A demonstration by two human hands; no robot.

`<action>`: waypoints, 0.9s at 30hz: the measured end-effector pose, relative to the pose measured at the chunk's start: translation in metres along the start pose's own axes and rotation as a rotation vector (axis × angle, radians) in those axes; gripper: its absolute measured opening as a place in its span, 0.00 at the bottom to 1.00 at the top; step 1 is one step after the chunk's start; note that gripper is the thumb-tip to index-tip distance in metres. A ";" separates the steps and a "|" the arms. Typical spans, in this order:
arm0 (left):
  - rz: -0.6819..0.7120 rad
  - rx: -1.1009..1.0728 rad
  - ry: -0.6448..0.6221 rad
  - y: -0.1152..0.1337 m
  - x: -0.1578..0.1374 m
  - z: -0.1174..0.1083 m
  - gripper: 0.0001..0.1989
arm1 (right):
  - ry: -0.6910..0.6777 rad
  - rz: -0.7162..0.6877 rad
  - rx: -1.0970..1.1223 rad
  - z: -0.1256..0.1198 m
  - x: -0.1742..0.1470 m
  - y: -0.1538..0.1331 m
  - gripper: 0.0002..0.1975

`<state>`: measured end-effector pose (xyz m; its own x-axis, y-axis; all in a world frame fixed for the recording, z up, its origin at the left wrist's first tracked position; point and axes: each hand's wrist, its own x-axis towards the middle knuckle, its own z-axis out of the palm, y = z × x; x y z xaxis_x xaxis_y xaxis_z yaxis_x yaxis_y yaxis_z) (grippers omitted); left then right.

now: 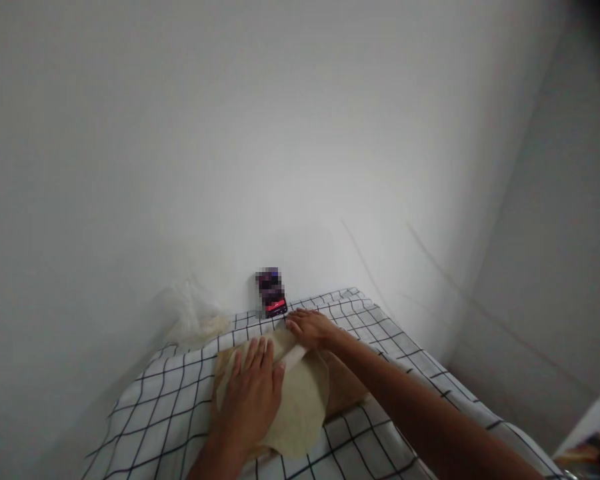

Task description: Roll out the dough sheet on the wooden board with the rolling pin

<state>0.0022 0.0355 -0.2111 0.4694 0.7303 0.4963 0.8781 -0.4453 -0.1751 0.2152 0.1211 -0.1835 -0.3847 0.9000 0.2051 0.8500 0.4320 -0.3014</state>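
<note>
A pale beige cloth [300,407] lies on a bed covered by a white sheet with a black grid [165,413]. My left hand [253,393] rests flat on the cloth's left part, fingers together and pointing away from me. My right hand [313,328] lies on the cloth's far edge, fingers bent over a lighter folded strip of fabric; whether it pinches that strip I cannot tell. Both forearms reach in from the bottom of the view.
A small dark box with a red label [271,293] stands against the white wall [280,133] at the bed's far edge. A crumpled clear plastic bag [193,320] lies at the far left corner. A second wall closes the right side.
</note>
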 end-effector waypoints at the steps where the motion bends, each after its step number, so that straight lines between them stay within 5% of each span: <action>1: -0.019 0.008 -0.022 -0.004 0.004 0.001 0.26 | -0.001 -0.007 0.008 0.001 0.009 0.001 0.30; 6: -0.072 -0.001 -0.075 -0.005 0.008 -0.001 0.27 | 0.035 0.030 0.003 0.009 0.012 0.006 0.26; 15: -0.129 -0.055 -0.068 0.032 -0.015 -0.009 0.28 | 0.121 0.002 -0.031 0.004 -0.059 0.000 0.25; 23: 0.118 -0.038 0.114 0.050 -0.064 -0.023 0.32 | 0.202 0.072 0.125 0.009 -0.163 -0.014 0.27; 27: 0.211 -0.039 0.164 0.048 -0.074 -0.026 0.34 | 0.207 0.082 0.126 0.016 -0.185 -0.015 0.27</action>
<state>0.0072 -0.0532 -0.2346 0.6176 0.5272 0.5836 0.7567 -0.6006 -0.2583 0.2675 -0.0513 -0.2316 -0.2235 0.9066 0.3579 0.8189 0.3738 -0.4356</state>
